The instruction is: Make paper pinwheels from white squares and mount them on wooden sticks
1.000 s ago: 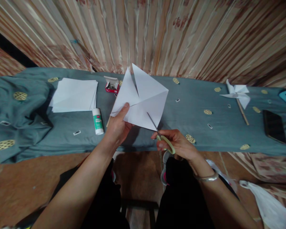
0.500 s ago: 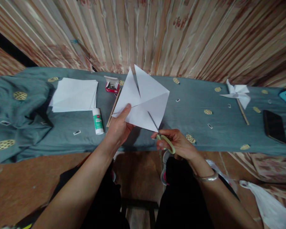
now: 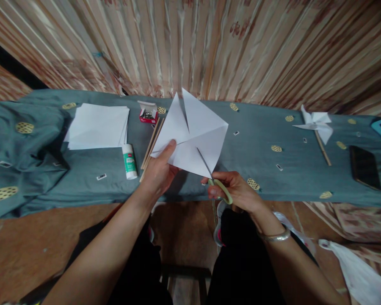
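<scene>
One four-cornered sheet of plain white paper [image 3: 206,120] is held near the centre of the frame, tilted like a diamond, with a slit open at its top corner, another running in from its left edge, and a crease towards its right corner. The left hand [image 3: 161,167] pinches its lower left part, thumb on top, the other fingers mostly hidden beneath. The right hand [image 3: 238,190], just below the sheet's lower corner, is curled round the pale green handles of a pair of metal-bladed scissors [image 3: 222,189]; one blade lies over the paper, pointing up and left, and the other cannot be made out.

Left of the sheet, two thin wooden sticks [image 3: 148,150] lie side by side, partly covered. Further left are an open red and white box of small metal pieces [image 3: 148,116], a white and green glue stick [image 3: 130,162] and a stack of white paper sheets [image 3: 98,127]. At the right of the frame, a white paper pinwheel on a wooden stick [image 3: 319,122] lies near a black phone [image 3: 365,168], all on grey-green cloth with yellow pineapples [image 3: 257,131].
</scene>
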Demonstrator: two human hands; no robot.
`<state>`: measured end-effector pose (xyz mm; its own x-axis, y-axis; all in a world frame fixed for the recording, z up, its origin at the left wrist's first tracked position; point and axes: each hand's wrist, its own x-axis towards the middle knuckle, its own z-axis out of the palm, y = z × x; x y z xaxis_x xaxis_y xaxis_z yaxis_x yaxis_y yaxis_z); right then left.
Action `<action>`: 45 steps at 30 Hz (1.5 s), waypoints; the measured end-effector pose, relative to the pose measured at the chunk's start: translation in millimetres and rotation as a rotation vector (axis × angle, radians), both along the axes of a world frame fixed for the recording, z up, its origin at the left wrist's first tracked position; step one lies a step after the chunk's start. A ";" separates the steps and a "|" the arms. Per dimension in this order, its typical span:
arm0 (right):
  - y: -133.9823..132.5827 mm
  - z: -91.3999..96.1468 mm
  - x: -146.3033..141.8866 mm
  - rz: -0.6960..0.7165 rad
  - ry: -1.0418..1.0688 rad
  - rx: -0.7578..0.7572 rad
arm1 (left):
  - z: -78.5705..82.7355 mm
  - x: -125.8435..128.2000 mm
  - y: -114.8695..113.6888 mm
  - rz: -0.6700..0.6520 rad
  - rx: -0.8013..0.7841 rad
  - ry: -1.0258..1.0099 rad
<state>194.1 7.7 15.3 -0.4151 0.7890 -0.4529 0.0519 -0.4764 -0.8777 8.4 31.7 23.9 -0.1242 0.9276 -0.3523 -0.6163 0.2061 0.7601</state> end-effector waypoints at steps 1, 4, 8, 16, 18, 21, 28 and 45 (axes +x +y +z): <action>0.0 0.4 -0.5 -0.008 0.005 -0.006 | 0.3 0.1 0.2 0.004 -0.007 0.000; 0.0 0.1 -1.7 -0.020 0.022 -0.028 | 0.6 0.1 0.2 0.027 -0.006 0.002; 0.3 -3.7 -1.9 -0.013 0.035 -0.052 | 0.1 -0.3 -0.4 0.023 0.007 0.011; 1.9 -0.6 -0.4 0.049 -0.053 0.044 | -1.4 0.5 -2.3 -0.021 0.024 -0.008; 1.8 0.1 -0.5 0.054 -0.079 0.062 | -1.6 0.4 -2.4 -0.023 0.017 -0.012; 1.4 -0.6 -0.8 0.060 -0.075 0.101 | -1.5 -0.2 -2.4 -0.021 0.006 0.000; 2.0 1.9 -1.8 0.091 -0.044 0.122 | -1.2 -0.7 -2.5 -0.028 0.011 0.013; 1.5 -0.7 -2.8 0.052 -0.019 0.060 | -2.9 -1.6 -0.9 -0.009 0.042 0.010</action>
<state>191.4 9.2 14.6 -0.4478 0.7927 -0.4136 0.0918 -0.4194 -0.9032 6.8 30.8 21.0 -0.1194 0.9425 -0.3122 -0.6066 0.1797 0.7744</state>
